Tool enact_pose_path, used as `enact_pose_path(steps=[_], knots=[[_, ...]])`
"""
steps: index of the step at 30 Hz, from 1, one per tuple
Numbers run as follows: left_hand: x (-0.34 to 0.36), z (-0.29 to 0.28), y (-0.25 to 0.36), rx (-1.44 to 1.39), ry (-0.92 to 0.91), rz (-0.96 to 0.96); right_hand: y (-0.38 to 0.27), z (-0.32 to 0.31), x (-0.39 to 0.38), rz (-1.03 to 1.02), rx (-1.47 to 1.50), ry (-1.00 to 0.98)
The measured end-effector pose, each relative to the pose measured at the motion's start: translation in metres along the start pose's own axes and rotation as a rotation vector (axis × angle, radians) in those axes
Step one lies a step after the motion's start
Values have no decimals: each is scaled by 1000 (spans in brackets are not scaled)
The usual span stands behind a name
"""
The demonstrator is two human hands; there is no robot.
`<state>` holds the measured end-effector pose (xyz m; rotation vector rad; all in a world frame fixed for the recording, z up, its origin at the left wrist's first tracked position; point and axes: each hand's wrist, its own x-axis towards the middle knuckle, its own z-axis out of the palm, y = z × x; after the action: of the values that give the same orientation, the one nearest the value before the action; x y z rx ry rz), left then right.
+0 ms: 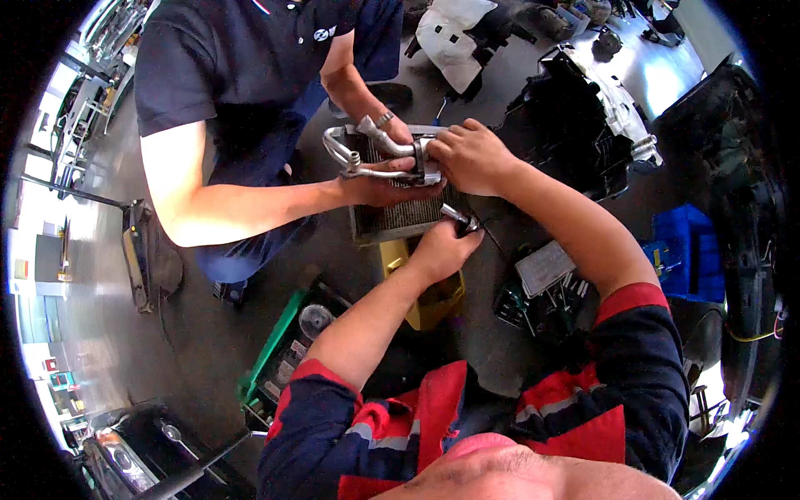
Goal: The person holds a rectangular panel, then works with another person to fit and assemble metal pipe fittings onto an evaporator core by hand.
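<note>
While both hands work at the finned metal core (404, 212), it sits held up between the wearer and a co-worker, above the yellow container (433, 296). Left hand (442, 248): grip closed around a small metal tool (460, 219), its tip against the lower right edge of the core. Right hand (471, 154): grip pressed on the core's upper right corner, fingers curled over the block where the bent aluminium pipes (371, 154) join; whether they pinch a fitting there cannot be told, being hidden by the knuckles. The co-worker's hand (383, 190) supports the core from the left, just beside the right grip; a second hand of theirs (392, 129) rests on the pipes.

Packages and labels: below and left of the left grip, a green tray (275, 350) on the floor holds a round clear lid or cup and flat items with white labels, too small to describe. Right of the left grip, a grey rectangular box (546, 267) lies on dark parts. Farther right, a blue crate (687, 250). Beyond the right grip, a black plastic housing (575, 117) lies on the floor.
</note>
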<state>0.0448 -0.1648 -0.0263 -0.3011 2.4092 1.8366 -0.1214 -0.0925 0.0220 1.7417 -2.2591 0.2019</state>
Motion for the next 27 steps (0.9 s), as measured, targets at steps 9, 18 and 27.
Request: enact_pose_path(steps=[9,18,27], knots=[[-6,-10,19,-19,-54,-120,9,-7,3,-187,-59,-43],[-3,-4,18,-66,-45,-113,15,-8,-3,-191,-7,17],[4,9,23,-46,17,-67,0,4,-15,58,189,-16]])
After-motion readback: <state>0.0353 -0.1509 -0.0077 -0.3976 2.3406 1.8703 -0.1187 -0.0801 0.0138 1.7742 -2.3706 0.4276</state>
